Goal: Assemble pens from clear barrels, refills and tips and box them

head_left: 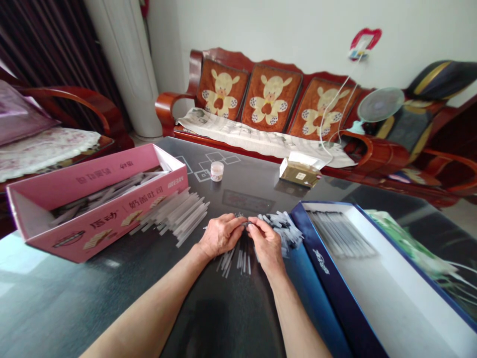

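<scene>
A: Starting with the biggest?

B: Seeing a dark, glossy tabletop (pixel 223 313) across the lower half of the frame, then a blue box (pixel 335 293) at lower right, open at the top

A: Next in size?

B: Have a pink box (pixel 121 216) at middle left, also open, with dark and pale strips (pixel 110 193) inside; beside it, toward the center, see a fanned heap of whitish tubes (pixel 182 213), and in the upper end of the blue box a neat row of tubes (pixel 341 233)

A: Going smaller?

B: Can make out the left hand (pixel 224 236) and the right hand (pixel 265 243) at lower center, brought close together; just right of them, near the blue box, a dark-tipped pile (pixel 286 228); under them, some thin tubes (pixel 244 261); toward upper center, a small jar (pixel 216 172)

A: Any read on the grip?

B: Would call it pinched almost closed in both hands, with hold of a small dark piece (pixel 246 223) at lower center; can't tell exactly what, being mostly covered
</scene>
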The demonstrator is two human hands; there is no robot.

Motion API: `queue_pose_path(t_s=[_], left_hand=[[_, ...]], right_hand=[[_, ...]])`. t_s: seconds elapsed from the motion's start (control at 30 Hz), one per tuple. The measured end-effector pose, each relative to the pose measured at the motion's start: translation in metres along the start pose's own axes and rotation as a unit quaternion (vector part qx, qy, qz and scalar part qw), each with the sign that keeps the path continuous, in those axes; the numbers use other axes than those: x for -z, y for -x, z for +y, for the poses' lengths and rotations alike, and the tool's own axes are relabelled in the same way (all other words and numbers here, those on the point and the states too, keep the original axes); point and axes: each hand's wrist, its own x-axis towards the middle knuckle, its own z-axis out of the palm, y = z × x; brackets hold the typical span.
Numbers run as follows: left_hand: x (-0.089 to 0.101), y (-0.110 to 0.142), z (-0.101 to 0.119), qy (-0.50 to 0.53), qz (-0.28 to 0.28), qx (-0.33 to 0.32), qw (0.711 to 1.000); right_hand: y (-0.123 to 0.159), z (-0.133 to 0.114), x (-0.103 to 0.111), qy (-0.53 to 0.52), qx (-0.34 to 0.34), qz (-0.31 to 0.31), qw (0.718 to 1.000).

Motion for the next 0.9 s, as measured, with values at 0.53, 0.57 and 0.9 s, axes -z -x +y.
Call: queue_pose_path(t_s=[0.53,0.57,0.9], left_hand=[[0.0005,0.0005,-0.0007,0.005,-0.003,0.001,1.0],[0.0011,0.0004,-0.0007,0.007,-0.003,0.003,1.0],[0.003,-0.0027,-0.001,-0.023,-0.006,-0.033,0.999]], right_hand=[[0.0036,0.0003,-0.0015,0.064,0.063,-0.012,0.996],[0.0038,0.0008,-0.0016,0.068,0.07,-0.017,0.995],[0.0024,-0.0012,0.0051,0.091,0.046,-0.041,0.994]])
